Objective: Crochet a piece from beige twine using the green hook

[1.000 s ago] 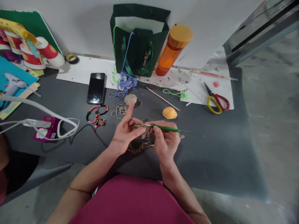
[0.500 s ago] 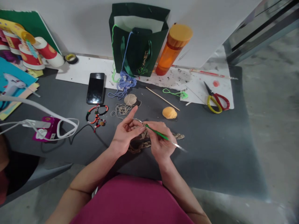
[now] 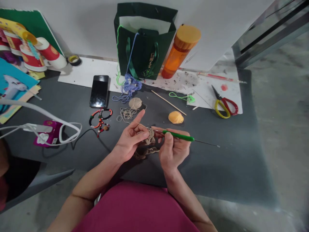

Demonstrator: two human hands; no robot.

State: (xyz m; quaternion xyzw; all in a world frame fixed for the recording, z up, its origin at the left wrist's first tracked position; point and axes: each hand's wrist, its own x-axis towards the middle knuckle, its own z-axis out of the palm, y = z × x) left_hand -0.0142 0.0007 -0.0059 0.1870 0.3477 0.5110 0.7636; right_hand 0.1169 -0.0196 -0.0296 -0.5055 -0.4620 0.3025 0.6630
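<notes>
My left hand (image 3: 129,140) pinches a small beige crochet piece (image 3: 150,136) between thumb and fingers, its index finger raised with yarn running by it. In my right hand (image 3: 173,149) is a crochet hook (image 3: 181,136) with a green grip, held like a pen. The hook's metal tip meets the top of the crochet piece, and its other thin end points right. Part of the brown crochet strip (image 3: 146,152) lies on the table below, partly hidden by my hands. A ball of beige yarn (image 3: 135,103) with loose strands sits just beyond my left hand.
Behind my hands are a wooden stick (image 3: 169,102), a yellow lump (image 3: 176,117) and blue yarn (image 3: 130,85). A phone (image 3: 99,91) and beaded bracelets (image 3: 100,120) lie left, scissors (image 3: 225,104) right. A green paper bag (image 3: 145,45) and an orange bottle (image 3: 180,53) stand at the back.
My right hand has moved a little right, away from my left hand, and the hook has turned from slanting steeply to nearly level. More of the crochet piece shows between my hands.
</notes>
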